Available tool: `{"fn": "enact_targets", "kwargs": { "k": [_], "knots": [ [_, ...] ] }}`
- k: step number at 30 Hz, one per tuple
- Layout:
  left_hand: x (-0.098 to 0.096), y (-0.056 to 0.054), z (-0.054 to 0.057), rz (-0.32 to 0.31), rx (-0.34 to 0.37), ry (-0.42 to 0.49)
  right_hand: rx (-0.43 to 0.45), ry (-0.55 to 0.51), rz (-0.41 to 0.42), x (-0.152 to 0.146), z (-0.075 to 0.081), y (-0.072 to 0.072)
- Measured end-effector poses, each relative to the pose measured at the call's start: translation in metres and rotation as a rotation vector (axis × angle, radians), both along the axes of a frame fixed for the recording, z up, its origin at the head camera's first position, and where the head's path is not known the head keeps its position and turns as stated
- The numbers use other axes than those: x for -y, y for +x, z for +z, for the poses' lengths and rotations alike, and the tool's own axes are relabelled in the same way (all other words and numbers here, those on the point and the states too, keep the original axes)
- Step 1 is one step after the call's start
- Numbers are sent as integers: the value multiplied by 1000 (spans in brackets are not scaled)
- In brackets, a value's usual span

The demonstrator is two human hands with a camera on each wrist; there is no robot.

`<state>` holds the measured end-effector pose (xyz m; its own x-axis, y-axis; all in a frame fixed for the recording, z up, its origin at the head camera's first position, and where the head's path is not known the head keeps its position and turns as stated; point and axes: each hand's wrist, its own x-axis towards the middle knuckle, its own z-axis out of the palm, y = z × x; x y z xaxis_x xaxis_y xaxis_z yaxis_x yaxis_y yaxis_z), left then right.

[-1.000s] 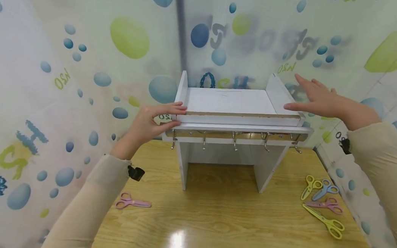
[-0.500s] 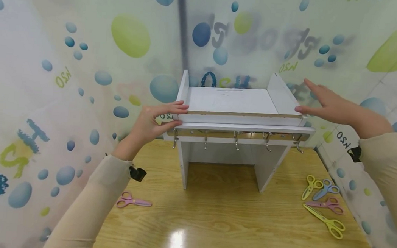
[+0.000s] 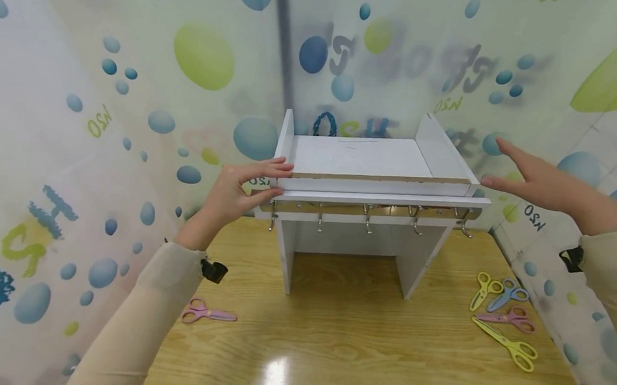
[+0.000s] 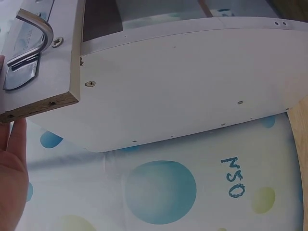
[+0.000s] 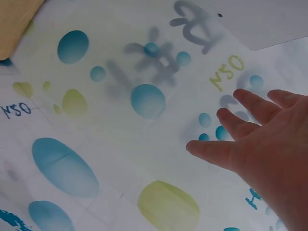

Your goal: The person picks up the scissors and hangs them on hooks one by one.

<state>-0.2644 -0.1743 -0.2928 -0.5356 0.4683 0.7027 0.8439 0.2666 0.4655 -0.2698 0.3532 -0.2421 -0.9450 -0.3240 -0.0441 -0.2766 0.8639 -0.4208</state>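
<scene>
Printed cloth (image 3: pixel 166 7) with blue and green ovals hangs around a wood-grain table (image 3: pixel 341 347). At the left lies one pair of pink scissors (image 3: pixel 208 313). Beyond it, the left hand (image 3: pixel 234 195) touches the left front corner of the white shelf unit (image 3: pixel 355 155), with fingers nearly straight and thumb spread away from them. This unit stands upright toward the back of the table; its long axis runs left to right, so it extends rightward from the left hand. Metal hooks (image 3: pixel 368 222) line its front rail (image 3: pixel 339 208). Right of it lie, near each other, upper yellow scissors (image 3: pixel 482 290), blue scissors (image 3: pixel 505 294), second pink scissors (image 3: pixel 507 318) and lower yellow scissors (image 3: pixel 508 344). Farthest right, the right hand (image 3: pixel 558 187) holds nothing, thumb and fingers apart, just beside the unit's right end; the left hand is the nearer one.
</scene>
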Motion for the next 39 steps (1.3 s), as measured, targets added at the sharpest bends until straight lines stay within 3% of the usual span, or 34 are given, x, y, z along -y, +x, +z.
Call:
{"fn": "enact_targets", "kwargs": {
  "k": [14,24,33,39],
  "knots": [
    [2,-1,-4,14,14,-13,53,44,-69,-28,-38,12],
    [2,-1,-4,6,23,-9,1,43,-172,-46,-71,24],
    [2,0,-3,10,20,-8,52,5,-282,-59,-108,40],
    [2,0,-3,11,20,-13,64,-76,-360,-68,-143,56]
  ]
}}
